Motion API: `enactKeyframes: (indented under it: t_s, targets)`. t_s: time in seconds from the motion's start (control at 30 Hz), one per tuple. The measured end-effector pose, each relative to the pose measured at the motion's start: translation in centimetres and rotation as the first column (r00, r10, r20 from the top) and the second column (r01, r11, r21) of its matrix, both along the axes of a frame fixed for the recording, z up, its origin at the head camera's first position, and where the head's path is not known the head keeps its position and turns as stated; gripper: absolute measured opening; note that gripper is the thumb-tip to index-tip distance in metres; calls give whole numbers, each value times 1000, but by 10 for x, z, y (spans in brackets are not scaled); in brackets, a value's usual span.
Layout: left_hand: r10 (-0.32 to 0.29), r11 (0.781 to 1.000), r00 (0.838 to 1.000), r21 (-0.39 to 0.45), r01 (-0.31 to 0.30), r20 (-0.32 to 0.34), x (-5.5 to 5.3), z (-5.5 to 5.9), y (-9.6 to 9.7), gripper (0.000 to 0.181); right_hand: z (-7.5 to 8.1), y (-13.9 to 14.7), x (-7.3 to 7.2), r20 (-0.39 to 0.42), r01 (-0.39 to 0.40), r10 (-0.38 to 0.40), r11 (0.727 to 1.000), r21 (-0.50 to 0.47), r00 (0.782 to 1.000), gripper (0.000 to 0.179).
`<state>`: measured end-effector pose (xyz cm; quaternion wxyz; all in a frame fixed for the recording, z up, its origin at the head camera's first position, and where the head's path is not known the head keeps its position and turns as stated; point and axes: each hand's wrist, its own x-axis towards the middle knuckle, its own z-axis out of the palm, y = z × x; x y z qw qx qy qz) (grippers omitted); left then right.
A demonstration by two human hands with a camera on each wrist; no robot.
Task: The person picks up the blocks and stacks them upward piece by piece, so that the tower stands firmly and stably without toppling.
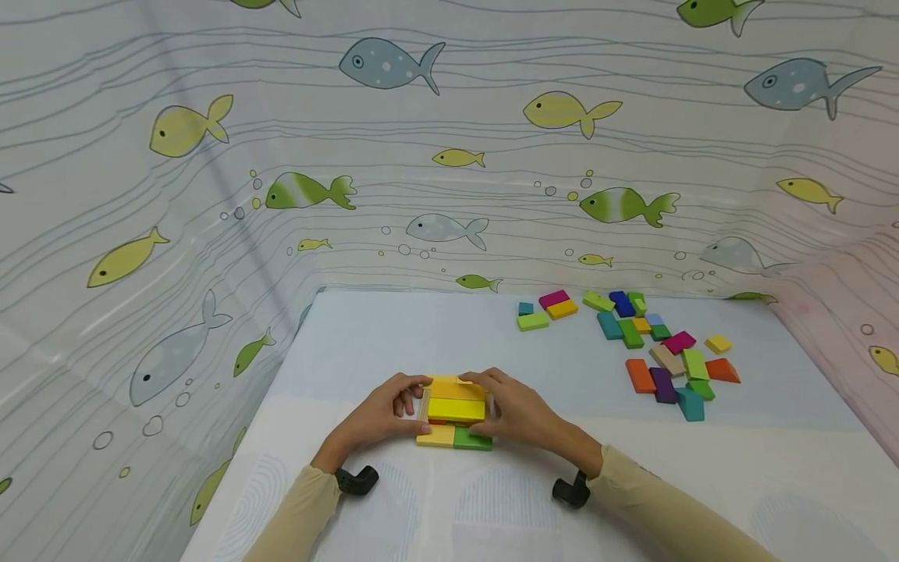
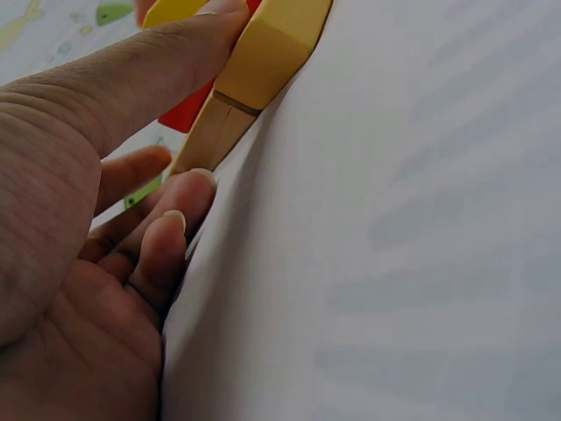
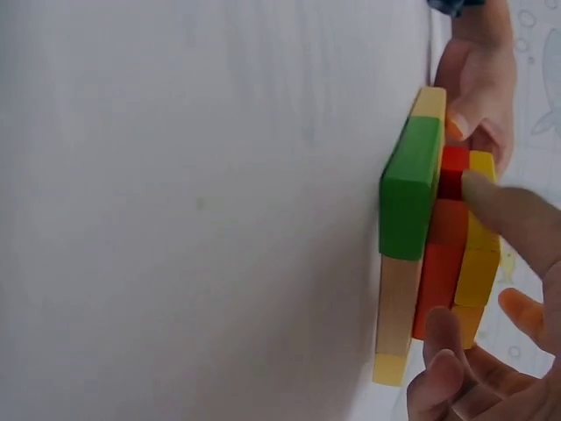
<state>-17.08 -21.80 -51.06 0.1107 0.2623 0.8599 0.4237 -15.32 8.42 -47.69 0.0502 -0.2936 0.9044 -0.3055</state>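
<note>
A small stack of wooden blocks lies between the two hands. On its top sit a bright yellow block point(image 1: 456, 409) and an orange-yellow one point(image 1: 456, 389). Red blocks point(image 3: 441, 267) form the layer beneath, seen in the right wrist view. The bottom layer shows a green block point(image 1: 473, 439), a pale yellow block point(image 1: 435, 437) and plain wood point(image 3: 398, 307). My left hand point(image 1: 379, 412) spans the stack's left end, thumb at the front and index finger at the back. My right hand point(image 1: 521, 412) spans the right end likewise, its thumb against the front.
Many loose coloured blocks lie at the back right, among them a purple block point(image 1: 663, 385), a teal block point(image 1: 691, 404) and an orange wedge point(image 1: 723, 371). A lime block point(image 1: 533, 321) is farther left. Fish-patterned sheets point(image 1: 449, 195) enclose the white table point(image 1: 393, 332).
</note>
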Motion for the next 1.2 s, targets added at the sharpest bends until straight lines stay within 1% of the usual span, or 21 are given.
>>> enactKeyframes:
  t_s: [0.1,0.2,0.27,0.37,0.47,0.57,0.63,0.7,0.77,0.87,1.0,1.1,1.17,1.2]
  targets:
    - [4,1000,1000,-6,-4,6,-1,-1,-1,75,3,3,-4,29,21,-21,1000,-8,999,79]
    - [0,1000,1000,-13,0,4,-1,-2,-1,75,8,10,-13,33,79,-78,997,-13,996,73]
    - [-1,1000,1000,-13,1,0,-1,-1,-2,75,10,16,-24,25,129,-128,992,-15,991,65]
    - [-2,1000,1000,-8,2,2,0,0,-2,76,8,31,-45,8,212,-212,977,-19,977,54]
    - [-10,1000,1000,7,10,6,0,1,-2,76,1,48,-68,15,308,-308,951,-28,951,48]
    - [-21,1000,1000,19,21,11,0,1,-2,76,-5,64,-88,33,413,-413,911,-9,910,47]
    - [-23,1000,1000,22,22,14,1,1,-2,76,-8,72,-99,49,470,-471,882,26,881,51]
    - [-19,1000,1000,21,18,19,1,1,-2,75,-9,76,-109,68,507,-512,859,77,857,59]
    - [-19,1000,1000,20,19,17,1,0,-2,75,-10,79,-116,90,517,-530,845,135,843,66]
    - [-23,1000,1000,22,22,15,1,0,-2,75,-10,81,-122,114,513,-538,837,189,835,68]
    - [-20,1000,1000,12,19,13,-1,-2,-1,76,-8,84,-123,98,511,-535,837,199,839,52]
    - [-10,1000,1000,-3,10,13,-1,-3,-2,77,-7,87,-123,79,504,-524,844,185,848,42]
    - [-7,1000,1000,-6,7,15,-1,-4,-3,77,-6,90,-124,88,494,-512,853,170,854,39]
    - [-7,1000,1000,-7,7,14,-1,-4,-3,77,-6,91,-124,106,487,-505,859,159,857,38]
